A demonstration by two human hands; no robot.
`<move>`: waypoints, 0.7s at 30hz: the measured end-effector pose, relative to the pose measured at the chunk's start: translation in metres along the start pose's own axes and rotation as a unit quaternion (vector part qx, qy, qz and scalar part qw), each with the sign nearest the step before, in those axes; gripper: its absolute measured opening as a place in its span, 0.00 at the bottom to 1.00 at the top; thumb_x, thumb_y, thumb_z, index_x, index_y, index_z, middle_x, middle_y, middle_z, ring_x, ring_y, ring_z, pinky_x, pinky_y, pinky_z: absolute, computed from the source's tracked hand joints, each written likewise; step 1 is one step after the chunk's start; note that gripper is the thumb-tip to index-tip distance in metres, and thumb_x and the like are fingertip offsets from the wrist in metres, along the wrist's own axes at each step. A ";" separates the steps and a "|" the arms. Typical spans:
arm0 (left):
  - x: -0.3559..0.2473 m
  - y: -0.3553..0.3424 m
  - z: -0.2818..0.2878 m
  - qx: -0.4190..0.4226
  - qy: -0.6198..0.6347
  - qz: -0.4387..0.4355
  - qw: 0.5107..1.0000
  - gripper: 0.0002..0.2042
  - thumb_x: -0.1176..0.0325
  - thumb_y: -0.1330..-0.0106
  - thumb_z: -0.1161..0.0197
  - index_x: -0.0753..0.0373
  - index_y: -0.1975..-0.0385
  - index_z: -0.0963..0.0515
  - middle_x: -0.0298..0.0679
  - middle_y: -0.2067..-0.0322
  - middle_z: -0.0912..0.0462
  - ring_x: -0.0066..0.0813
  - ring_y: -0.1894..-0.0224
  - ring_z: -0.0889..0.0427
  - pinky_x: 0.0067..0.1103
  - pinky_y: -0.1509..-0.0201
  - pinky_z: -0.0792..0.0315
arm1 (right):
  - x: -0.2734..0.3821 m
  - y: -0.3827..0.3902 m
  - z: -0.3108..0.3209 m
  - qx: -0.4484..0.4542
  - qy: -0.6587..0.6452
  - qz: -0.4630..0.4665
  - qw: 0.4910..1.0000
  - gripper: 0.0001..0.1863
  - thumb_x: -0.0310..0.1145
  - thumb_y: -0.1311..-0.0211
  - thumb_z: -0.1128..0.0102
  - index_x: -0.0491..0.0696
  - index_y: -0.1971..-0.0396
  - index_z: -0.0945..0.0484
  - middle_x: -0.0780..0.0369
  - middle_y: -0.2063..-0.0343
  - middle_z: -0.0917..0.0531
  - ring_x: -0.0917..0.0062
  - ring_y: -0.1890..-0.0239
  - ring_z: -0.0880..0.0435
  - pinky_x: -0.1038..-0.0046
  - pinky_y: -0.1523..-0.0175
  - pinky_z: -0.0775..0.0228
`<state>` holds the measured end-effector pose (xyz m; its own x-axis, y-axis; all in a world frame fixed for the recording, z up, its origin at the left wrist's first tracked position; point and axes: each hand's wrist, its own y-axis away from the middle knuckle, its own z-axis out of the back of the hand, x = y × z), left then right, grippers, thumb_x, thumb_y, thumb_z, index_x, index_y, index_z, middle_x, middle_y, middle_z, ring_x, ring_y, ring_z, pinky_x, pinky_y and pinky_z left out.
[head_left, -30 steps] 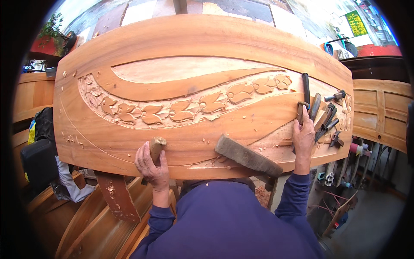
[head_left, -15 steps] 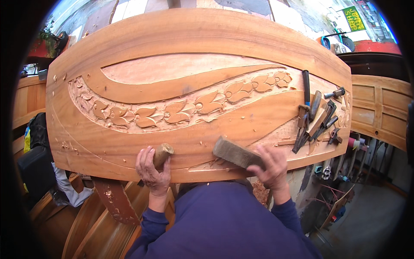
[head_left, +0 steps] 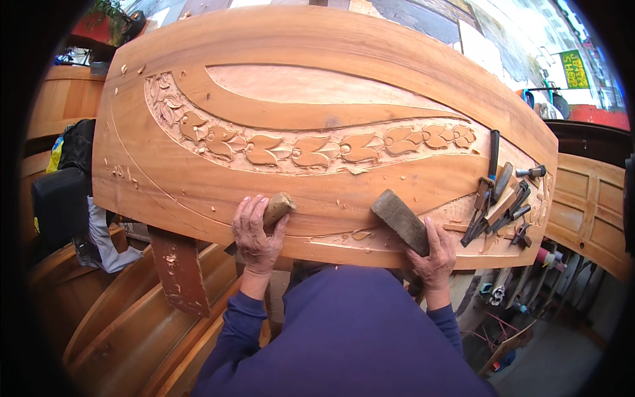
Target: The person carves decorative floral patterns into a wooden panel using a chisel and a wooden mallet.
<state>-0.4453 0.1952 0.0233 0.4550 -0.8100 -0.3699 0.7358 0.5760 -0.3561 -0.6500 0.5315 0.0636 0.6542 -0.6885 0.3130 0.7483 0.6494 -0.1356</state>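
A large wooden panel lies before me, with a curved band of carved flowers across it. Near its front edge, my left hand is wrapped round a wooden-handled chisel. The handle's end points up, and a bit of dark blade shows below the hand. On the right, my right hand grips one end of a worn rectangular wooden block, whose other end slants away to the left. Between the hands, some shallow cuts and wood chips show along the panel's edge.
Several carving tools lie heaped at the panel's right end. Loose chips dot its left side. A black bag sits at the left, with curved wooden pieces below. Panelled wood stands at the right.
My view has shifted, so the panel appears turned. The block in my right hand has swung steeper, and the fingers have closed more firmly round its near end. My left hand keeps the chisel.
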 end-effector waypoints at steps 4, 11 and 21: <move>0.001 0.004 -0.003 -0.004 0.013 0.006 1.000 0.28 0.62 0.39 0.22 0.59 0.41 0.25 0.42 0.43 0.18 0.50 0.37 0.23 0.42 0.31 0.30 | -0.002 0.002 -0.001 0.008 0.002 0.006 1.000 0.43 0.51 0.53 0.19 0.52 0.34 0.21 0.57 0.54 0.17 0.58 0.55 0.17 0.59 0.48 0.22; -0.002 0.010 -0.005 -0.013 0.021 0.014 1.000 0.28 0.62 0.41 0.21 0.60 0.42 0.25 0.42 0.44 0.17 0.51 0.37 0.22 0.42 0.30 0.30 | -0.001 0.003 -0.003 0.007 0.001 0.012 1.000 0.44 0.50 0.55 0.17 0.51 0.35 0.21 0.55 0.52 0.16 0.56 0.54 0.16 0.58 0.48 0.21; -0.015 0.012 -0.006 -0.002 -0.013 -0.036 0.999 0.28 0.56 0.36 0.25 0.60 0.38 0.23 0.40 0.53 0.15 0.43 0.51 0.16 0.34 0.45 0.21 | 0.005 0.002 0.000 -0.013 0.011 0.020 1.000 0.44 0.51 0.53 0.18 0.50 0.35 0.21 0.55 0.52 0.15 0.57 0.53 0.15 0.59 0.47 0.22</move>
<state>-0.4466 0.2147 0.0191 0.4132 -0.8522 -0.3209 0.7650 0.5160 -0.3854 -0.6452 0.5295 0.0644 0.6854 -0.6692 0.2871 0.7242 0.6676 -0.1728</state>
